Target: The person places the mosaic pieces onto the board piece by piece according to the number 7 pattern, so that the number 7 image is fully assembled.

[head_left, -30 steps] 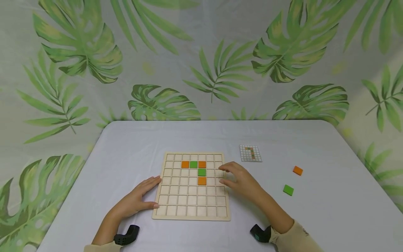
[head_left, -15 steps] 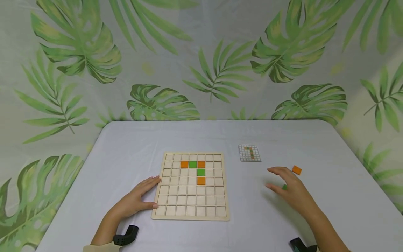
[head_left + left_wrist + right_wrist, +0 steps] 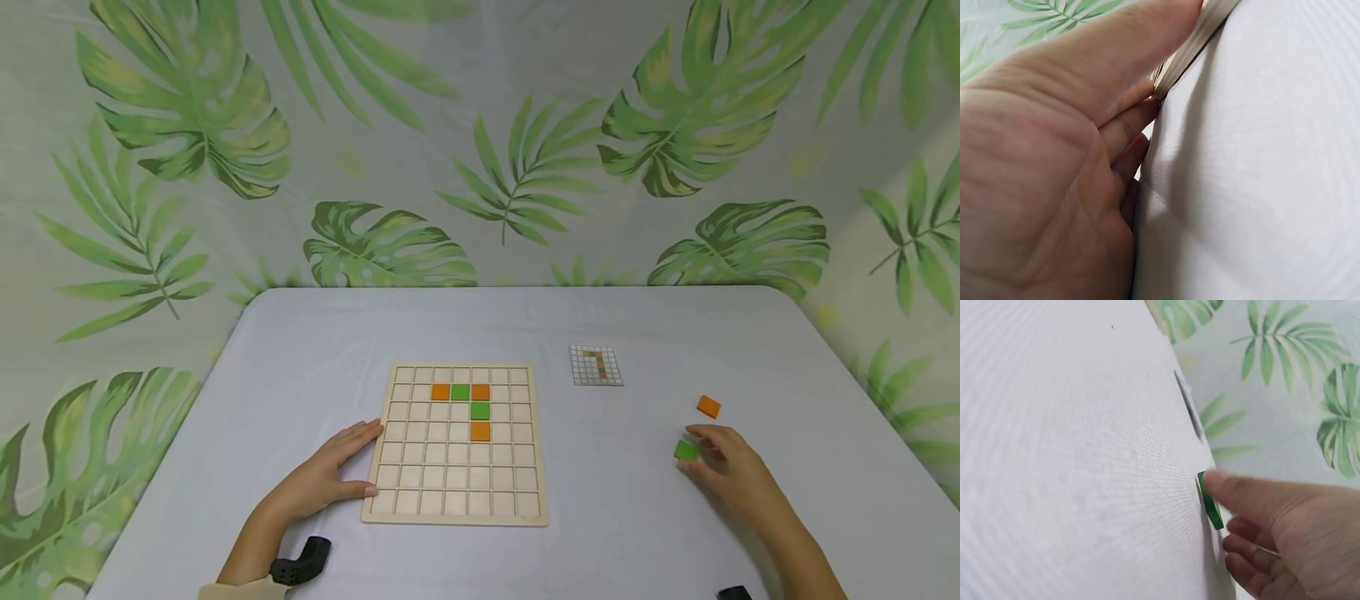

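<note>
A square wooden grid board (image 3: 427, 477) lies flat on the table, with several orange and green square tiles in its cells. My left hand (image 3: 322, 477) rests at the board's left edge, fingers extended and thumb touching the frame. That thumb and the edge of the board (image 3: 1188, 53) also show in the left wrist view. Over on the right, my right hand (image 3: 738, 479) is at a loose green tile (image 3: 685, 450). Its thumb and index finger stand apart on either side of the tile. In the right wrist view the thumb overlaps one end of the green tile (image 3: 1210, 503).
A loose orange tile (image 3: 708, 407) lies just beyond my right hand. Behind and right of the board is a small pattern card (image 3: 596, 365) printed with a coloured grid figure. White cloth covers the table (image 3: 315, 333), and a leaf-print curtain (image 3: 525, 142) hangs behind it.
My right hand has moved right from beside the board, over the table, and come down at the green tile. The left hand and the board have stayed in place.
</note>
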Tool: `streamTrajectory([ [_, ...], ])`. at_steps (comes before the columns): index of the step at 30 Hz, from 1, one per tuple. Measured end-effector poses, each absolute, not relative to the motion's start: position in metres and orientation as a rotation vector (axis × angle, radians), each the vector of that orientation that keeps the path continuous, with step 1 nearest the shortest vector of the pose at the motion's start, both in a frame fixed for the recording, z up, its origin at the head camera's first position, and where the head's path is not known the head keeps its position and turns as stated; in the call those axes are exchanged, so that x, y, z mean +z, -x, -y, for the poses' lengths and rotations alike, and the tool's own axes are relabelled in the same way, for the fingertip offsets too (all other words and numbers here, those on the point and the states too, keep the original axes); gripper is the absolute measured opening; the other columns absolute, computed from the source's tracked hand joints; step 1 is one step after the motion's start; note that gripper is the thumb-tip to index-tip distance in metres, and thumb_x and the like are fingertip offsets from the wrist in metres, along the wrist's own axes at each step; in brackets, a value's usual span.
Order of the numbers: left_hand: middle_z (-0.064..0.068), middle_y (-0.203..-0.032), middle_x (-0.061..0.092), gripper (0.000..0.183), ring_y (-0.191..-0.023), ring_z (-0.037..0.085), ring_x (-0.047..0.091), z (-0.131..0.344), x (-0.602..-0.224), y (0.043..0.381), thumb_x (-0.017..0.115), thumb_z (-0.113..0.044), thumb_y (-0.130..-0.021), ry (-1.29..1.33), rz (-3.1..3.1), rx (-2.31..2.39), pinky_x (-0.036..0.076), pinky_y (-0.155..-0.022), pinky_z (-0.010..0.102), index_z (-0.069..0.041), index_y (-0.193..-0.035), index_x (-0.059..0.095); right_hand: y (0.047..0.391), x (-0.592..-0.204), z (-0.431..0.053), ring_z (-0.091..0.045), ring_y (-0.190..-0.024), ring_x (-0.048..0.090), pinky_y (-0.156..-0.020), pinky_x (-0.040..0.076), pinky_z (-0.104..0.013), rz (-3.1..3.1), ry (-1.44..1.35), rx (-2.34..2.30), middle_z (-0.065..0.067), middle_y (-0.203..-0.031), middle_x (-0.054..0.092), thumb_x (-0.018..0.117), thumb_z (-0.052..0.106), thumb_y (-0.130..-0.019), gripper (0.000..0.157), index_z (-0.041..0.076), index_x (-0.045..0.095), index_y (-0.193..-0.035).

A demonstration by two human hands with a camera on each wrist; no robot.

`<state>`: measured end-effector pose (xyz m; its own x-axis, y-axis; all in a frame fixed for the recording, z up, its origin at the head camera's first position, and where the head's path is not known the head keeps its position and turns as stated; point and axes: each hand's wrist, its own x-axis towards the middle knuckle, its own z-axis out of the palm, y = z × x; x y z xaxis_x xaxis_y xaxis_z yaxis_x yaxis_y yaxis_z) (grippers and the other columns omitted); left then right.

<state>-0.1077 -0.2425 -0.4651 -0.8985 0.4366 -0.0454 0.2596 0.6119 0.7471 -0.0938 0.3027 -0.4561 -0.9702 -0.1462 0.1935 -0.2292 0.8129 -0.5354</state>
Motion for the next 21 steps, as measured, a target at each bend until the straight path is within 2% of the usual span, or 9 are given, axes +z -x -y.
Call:
streamTrajectory([
  [2, 0.007, -0.145, 0.026, 0.087, -0.133, 0.034, 0.014, 0.242, -0.465, 0.108, 0.071, -0.043, -0.07, -0.579, -2.617, 1.157, 0.013, -0.102, 0.056, -0.011, -0.141, 0.032, 0.095, -0.461, -0.307, -0.033, -0.1, 0.05, -0.078, 0.039, -0.011, 2.879, -0.276, 0.86, -0.017, -0.112, 0.05, 0.071, 0.017, -0.077, 0.044, -0.003, 0.054, -0.113],
  [5, 0.007, -0.145, 0.026, 0.087, -0.132, 0.034, 0.014, 0.242, -0.465, 0.108, 0.071, -0.043, -0.07, -0.585, -2.621, 1.15, 0.013, -0.102, 0.056, -0.011, -0.141, 0.032, 0.096, -0.464, -0.31, -0.034, -0.102, 0.049, -0.081, 0.037, -0.01, 2.89, -0.26, 0.846, -0.016, -0.112, 0.05, 0.07, 0.016, -0.078, 0.036, -0.003, 0.057, -0.106],
  [10, 0.007, -0.145, 0.026, 0.087, -0.132, 0.034, 0.015, 0.242, -0.466, 0.108, 0.071, -0.043, -0.07, -0.585, -2.627, 1.144, 0.013, -0.102, 0.056, -0.011, -0.14, 0.032, 0.096, -0.461, -0.305, -0.033, -0.099, 0.051, -0.079, 0.043, -0.029, 2.862, -0.255, 0.855, -0.015, -0.109, 0.052, 0.069, 0.018, -0.079, 0.029, 0.0, 0.061, -0.099],
  [15, 0.006, -0.145, 0.027, 0.087, -0.132, 0.034, 0.014, 0.243, -0.467, 0.108, 0.071, -0.044, -0.069, -0.582, -2.628, 1.152, 0.013, -0.102, 0.056, -0.011, -0.14, 0.032, 0.101, -0.452, -0.289, -0.026, -0.092, 0.053, -0.073, 0.047, -0.027, 2.815, -0.302, 0.874, -0.01, -0.105, 0.056, 0.071, 0.012, -0.077, 0.029, 0.003, 0.06, -0.103],
  [21, 0.005, -0.145, 0.026, 0.088, -0.133, 0.033, 0.014, 0.243, -0.467, 0.109, 0.071, -0.045, -0.069, -0.582, -2.619, 1.161, 0.013, -0.101, 0.057, -0.012, -0.141, 0.032, 0.114, -0.441, -0.257, -0.026, -0.094, 0.053, -0.076, 0.048, -0.042, 2.808, -0.388, 0.945, -0.008, -0.105, 0.057, 0.071, 0.01, -0.078, 0.032, 0.005, 0.059, -0.107],
])
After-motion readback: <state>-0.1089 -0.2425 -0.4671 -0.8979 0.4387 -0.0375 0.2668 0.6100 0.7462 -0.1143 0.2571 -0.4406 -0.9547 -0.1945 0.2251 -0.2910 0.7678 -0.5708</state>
